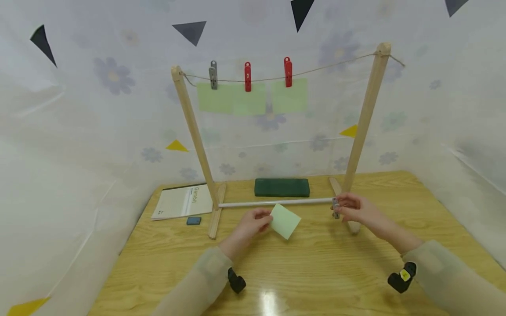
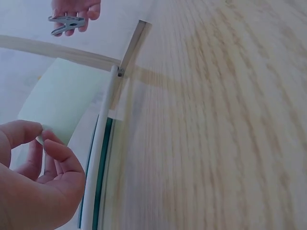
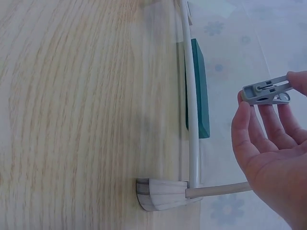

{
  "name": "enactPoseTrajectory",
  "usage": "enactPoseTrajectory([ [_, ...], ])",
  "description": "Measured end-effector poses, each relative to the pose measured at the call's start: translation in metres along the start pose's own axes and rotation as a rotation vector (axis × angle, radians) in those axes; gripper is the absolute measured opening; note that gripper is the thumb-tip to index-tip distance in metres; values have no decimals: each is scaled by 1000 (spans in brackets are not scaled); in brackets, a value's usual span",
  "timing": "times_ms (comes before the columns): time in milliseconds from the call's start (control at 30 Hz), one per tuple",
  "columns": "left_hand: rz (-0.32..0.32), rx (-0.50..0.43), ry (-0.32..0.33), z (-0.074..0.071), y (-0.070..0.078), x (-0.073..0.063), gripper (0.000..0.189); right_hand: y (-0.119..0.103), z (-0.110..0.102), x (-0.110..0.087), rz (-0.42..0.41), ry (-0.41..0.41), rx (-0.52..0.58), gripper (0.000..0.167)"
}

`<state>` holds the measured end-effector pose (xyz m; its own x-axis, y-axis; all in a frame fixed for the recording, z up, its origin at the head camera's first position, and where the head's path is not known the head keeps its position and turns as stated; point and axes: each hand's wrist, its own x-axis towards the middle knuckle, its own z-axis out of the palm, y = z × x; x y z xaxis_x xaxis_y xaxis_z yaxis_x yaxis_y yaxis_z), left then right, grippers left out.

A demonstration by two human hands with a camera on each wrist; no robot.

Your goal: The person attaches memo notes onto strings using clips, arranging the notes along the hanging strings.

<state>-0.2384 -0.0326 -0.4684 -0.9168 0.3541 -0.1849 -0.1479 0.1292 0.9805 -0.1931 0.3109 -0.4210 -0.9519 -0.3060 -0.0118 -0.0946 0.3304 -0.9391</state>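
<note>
My left hand [image 1: 253, 223] pinches a pale green sticky note [image 1: 285, 220] by one corner between thumb and finger, above the table in front of the white bar. In my right hand [image 1: 361, 211] is a grey clothespin [image 1: 336, 208], held in the fingers near the foot of the right post; the right wrist view shows the clothespin [image 3: 266, 91] from the side. Overhead, a string [image 1: 332, 66] runs between two wooden posts. Three green notes [image 1: 290, 97] hang from it, under one grey clothespin [image 1: 213, 75] and two red clothespins [image 1: 247, 77].
A white bar [image 1: 276, 202] joins the wooden posts [image 1: 367, 114] low down. Behind it lies a dark green case [image 1: 282, 187]. At the left are a notepad [image 1: 183, 202] and a small blue eraser-like block [image 1: 193, 220]. A flower-patterned sheet [image 1: 118, 131] encloses the table.
</note>
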Motion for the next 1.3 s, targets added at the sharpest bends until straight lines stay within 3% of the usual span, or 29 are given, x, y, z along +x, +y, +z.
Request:
enactPoseTrajectory([
  [300, 15, -19, -7, 9, 16, 2, 32, -21, -13, -1, -21, 36, 3, 38],
  [567, 19, -91, 28, 16, 33, 10, 33, -38, -24, 10, -37, 86, -16, 42],
  [733, 37, -146, 45, 25, 49, 15, 31, -51, -31, 16, -139, 100, 58, 24],
  [900, 85, -207, 47, 35, 66, 19, 28, -67, -40, 17, -212, 83, 174, 24],
  [1067, 117, -226, 53, 43, 82, 20, 28, -81, -52, 19, -243, 41, 330, 28],
  [1300, 148, -185, 83, 52, 103, 22, 33, -98, -62, 22, -254, 43, 367, 22],
])
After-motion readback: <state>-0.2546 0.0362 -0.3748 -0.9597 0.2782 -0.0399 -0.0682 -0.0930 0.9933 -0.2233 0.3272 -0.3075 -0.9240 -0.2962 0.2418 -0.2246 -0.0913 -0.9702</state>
